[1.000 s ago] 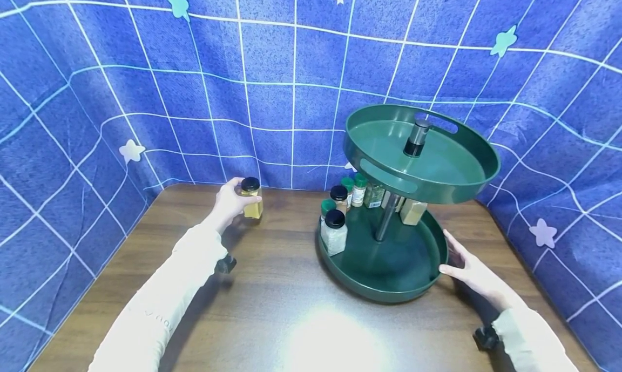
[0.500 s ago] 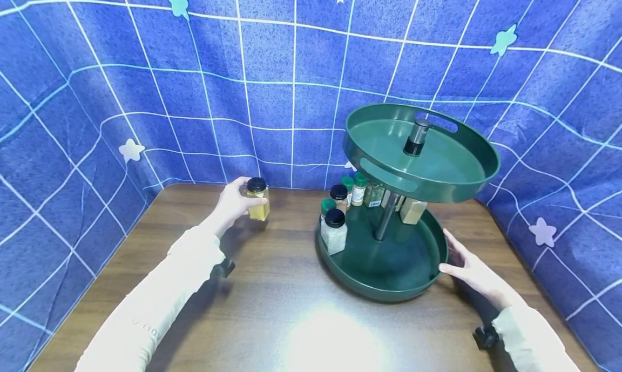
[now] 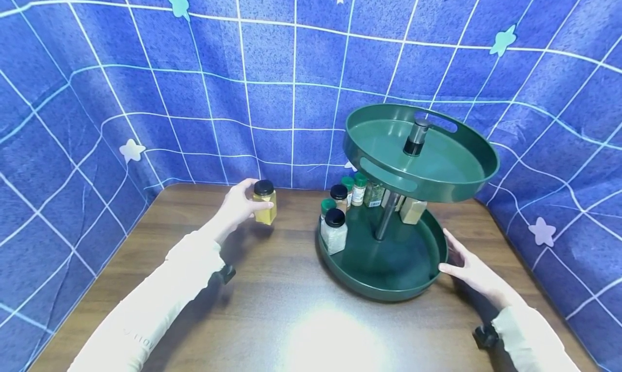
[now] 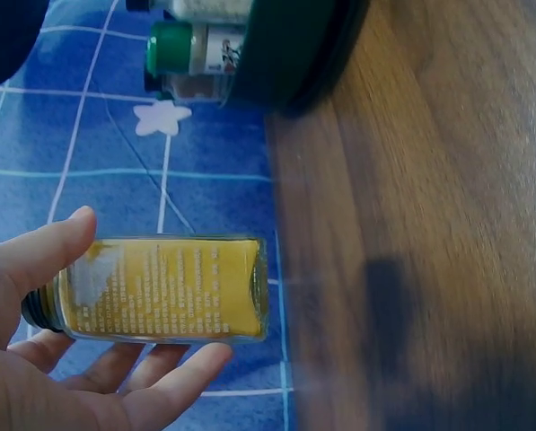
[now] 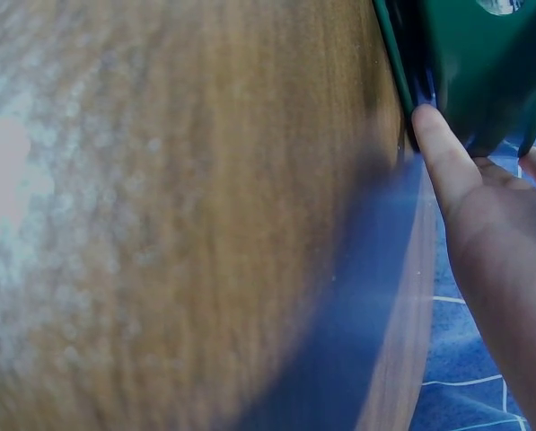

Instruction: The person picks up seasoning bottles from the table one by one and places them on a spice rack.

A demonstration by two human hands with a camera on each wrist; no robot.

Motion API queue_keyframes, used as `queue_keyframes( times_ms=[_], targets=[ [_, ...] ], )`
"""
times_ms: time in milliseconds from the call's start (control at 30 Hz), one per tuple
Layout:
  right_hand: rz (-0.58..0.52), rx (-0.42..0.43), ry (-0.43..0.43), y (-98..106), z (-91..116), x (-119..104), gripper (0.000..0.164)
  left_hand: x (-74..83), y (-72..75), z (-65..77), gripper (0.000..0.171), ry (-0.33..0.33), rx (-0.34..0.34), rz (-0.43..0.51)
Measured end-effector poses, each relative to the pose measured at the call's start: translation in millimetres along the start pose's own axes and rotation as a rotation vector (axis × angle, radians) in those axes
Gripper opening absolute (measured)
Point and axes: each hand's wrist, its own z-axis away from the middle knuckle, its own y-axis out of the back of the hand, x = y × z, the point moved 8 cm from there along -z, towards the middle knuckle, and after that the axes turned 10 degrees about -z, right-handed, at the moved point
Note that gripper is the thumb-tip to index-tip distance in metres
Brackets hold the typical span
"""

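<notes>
My left hand [image 3: 238,207] grips a small glass jar of yellow powder [image 3: 265,208] with a black lid, held just above the brown table [image 3: 272,307] at the back left; in the left wrist view the jar [image 4: 164,289] lies between thumb and fingers. A green two-tier turntable rack [image 3: 389,253] stands to the right. Its lower tray holds several spice jars [image 3: 334,231]; the upper tray [image 3: 423,156] is bare around the centre post. My right hand [image 3: 464,266] rests with straight fingers against the lower tray's right rim [image 5: 429,90].
Blue cloth with a white grid and stars [image 3: 194,91] walls the table on three sides. The table's front and left edges show. A bright light patch [image 3: 330,339] glares on the wood near the front.
My left hand has carried the yellow jar a little to the right, toward the rack. The right hand and the rack have not moved.
</notes>
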Motion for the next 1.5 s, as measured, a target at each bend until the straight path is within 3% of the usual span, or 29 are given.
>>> queue_keyframes(
  times_ms=[400, 967, 1200, 1500],
  targets=[
    [0.024, 0.006, -0.043, 0.7, -0.3, 3.8, 0.081, 22.9, -6.4, 15.4, 0.058, -0.073, -0.024, 0.020],
    [0.000, 0.004, 0.014, -0.9, 1.4, -2.7, 0.080, 61.6, -23.0, 41.1, 0.053, -0.181, -0.121, 0.211],
    [0.011, 0.011, -0.038, 1.0, 1.3, 4.2, 0.080, 83.3, -25.9, 50.3, 0.051, -0.309, -0.105, 0.157],
    [0.005, 0.008, -0.045, 1.4, 1.0, 6.6, 0.081, 104.6, -34.7, 60.9, 0.051, -0.414, -0.126, 0.097]
  ],
)
